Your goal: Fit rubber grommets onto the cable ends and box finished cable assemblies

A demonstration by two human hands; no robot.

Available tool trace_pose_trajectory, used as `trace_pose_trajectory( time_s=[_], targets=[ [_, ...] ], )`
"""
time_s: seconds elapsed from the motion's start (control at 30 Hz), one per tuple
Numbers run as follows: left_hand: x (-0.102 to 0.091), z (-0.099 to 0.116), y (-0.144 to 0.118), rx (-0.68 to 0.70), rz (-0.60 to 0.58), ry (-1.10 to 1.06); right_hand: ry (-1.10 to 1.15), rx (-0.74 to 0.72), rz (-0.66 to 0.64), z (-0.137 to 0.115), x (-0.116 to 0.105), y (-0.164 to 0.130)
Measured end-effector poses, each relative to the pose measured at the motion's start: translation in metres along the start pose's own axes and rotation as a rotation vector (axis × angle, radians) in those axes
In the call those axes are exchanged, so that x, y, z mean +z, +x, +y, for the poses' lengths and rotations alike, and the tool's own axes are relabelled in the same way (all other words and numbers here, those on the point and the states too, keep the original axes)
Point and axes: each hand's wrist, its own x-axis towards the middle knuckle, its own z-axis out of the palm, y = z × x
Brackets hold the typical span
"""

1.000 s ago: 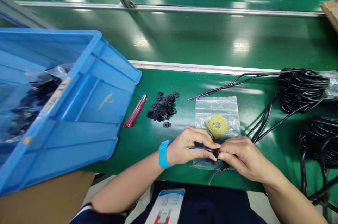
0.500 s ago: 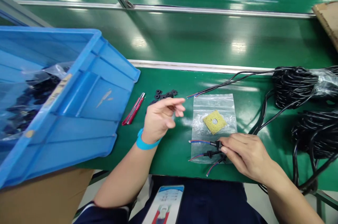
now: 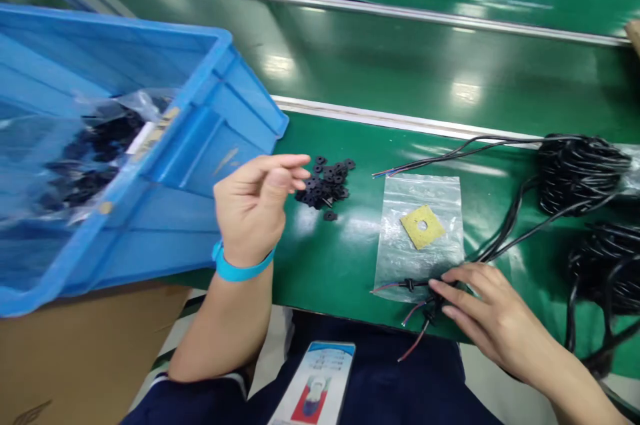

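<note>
My left hand, with a blue band on the wrist, hovers left of a pile of small black parts with holes. Its fingers stretch loosely to the right and nothing shows in them. At the lower right, my right hand rests over several black cables with its fingers apart, fingertips touching them. The cable ends carry black fittings and bare thin red and blue wires. They lie partly on a clear plastic bag, and some hang toward the table edge. A yellow square sponge with a hole lies on the bag.
A large blue bin on the left holds bagged black parts. Coiled black cable bundles are at the right. A metal rail crosses behind the green table. A cardboard box stands below the bin.
My left hand has moved left, and the black parts pile shows more fully. The red utility knife is no longer visible. My right hand has loosened from the cable end, which now lies lower.
</note>
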Motion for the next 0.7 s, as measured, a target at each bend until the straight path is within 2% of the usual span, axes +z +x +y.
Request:
trace_pose_trajectory(
  time_s=[0.1, 0.2, 0.3, 0.4, 0.5, 0.7],
  targets=[
    [-0.013, 0.001, 0.003, 0.061, -0.162, 0.34, -0.083, 0.022, 0.143, 0.016, -0.012, 0.029],
    [-0.012, -0.001, 0.006, 0.136, -0.344, 0.592, -0.225, 0.007, 0.205, 0.042, -0.013, 0.079],
    [0.0, -0.004, 0.006, 0.213, -0.52, 0.805, -0.343, -0.003, 0.157, 0.071, -0.001, 0.134],
    [0.014, -0.007, 0.003, 0.268, -0.652, 0.979, -0.448, 0.034, 0.026, 0.092, 0.012, 0.172],
    [0.022, -0.012, -0.002, 0.273, -0.731, 1.069, -0.5, 0.072, -0.07, 0.101, 0.018, 0.186],
    [0.024, -0.02, -0.006, 0.311, -0.704, 1.061, -0.485, 0.085, -0.08, 0.103, 0.014, 0.173]
  ],
)
